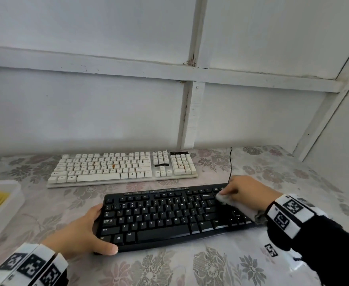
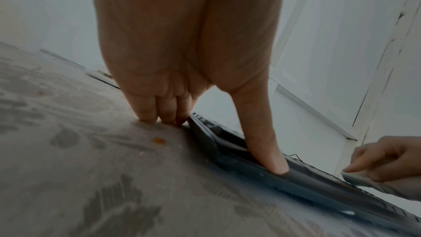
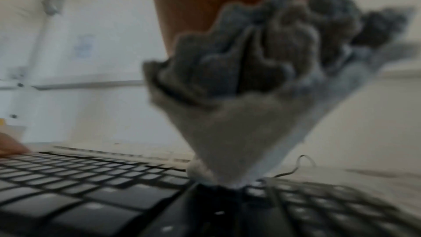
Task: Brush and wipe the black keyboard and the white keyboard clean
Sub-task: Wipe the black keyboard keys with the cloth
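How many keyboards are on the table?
2. The black keyboard lies near, between both hands. The white keyboard lies behind it, closer to the wall.

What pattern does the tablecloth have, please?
The tablecloth has a faded grey-pink floral print, clearest in the head view.

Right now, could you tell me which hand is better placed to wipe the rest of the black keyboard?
Right. The right hand already holds the cloth on the black keyboard; the left hand steadies its left end.
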`<control>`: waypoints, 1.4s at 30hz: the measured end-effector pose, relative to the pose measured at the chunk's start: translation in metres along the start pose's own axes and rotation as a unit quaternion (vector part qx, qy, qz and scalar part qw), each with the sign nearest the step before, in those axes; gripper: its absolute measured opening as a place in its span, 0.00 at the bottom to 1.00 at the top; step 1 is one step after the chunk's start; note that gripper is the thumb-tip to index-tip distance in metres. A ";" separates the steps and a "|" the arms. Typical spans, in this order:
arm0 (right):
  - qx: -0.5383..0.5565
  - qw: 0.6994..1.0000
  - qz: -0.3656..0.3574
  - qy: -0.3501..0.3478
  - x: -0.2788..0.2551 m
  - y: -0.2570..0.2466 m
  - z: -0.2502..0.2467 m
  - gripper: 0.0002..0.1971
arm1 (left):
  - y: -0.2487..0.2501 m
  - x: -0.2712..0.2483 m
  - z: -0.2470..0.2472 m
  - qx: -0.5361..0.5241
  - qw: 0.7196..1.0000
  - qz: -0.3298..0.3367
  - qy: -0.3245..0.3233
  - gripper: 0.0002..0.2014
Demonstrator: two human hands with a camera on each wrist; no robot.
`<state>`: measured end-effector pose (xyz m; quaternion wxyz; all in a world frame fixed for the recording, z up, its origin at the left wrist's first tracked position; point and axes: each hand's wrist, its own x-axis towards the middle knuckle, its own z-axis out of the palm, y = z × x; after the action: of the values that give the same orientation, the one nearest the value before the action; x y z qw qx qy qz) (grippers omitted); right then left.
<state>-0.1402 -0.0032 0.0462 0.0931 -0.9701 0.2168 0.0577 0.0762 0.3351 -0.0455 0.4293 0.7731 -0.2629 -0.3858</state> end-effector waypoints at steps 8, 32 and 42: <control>-0.067 0.995 0.067 0.029 -0.002 0.029 0.015 0.16 | -0.003 0.001 -0.001 0.019 1.000 0.002 0.007 0.69; -0.033 0.999 -0.027 0.011 0.006 -0.008 0.013 0.12 | 0.005 -0.005 0.002 0.019 1.000 0.001 0.006 0.72; 0.006 0.987 0.157 0.044 -0.012 0.077 0.003 0.14 | 0.010 -0.007 0.002 0.031 0.999 -0.011 0.002 0.75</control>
<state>-0.1847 -0.0666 0.0336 0.0788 -0.9252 0.3703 0.0277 0.0701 0.3344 -0.0350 0.4018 0.7895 -0.2655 -0.3805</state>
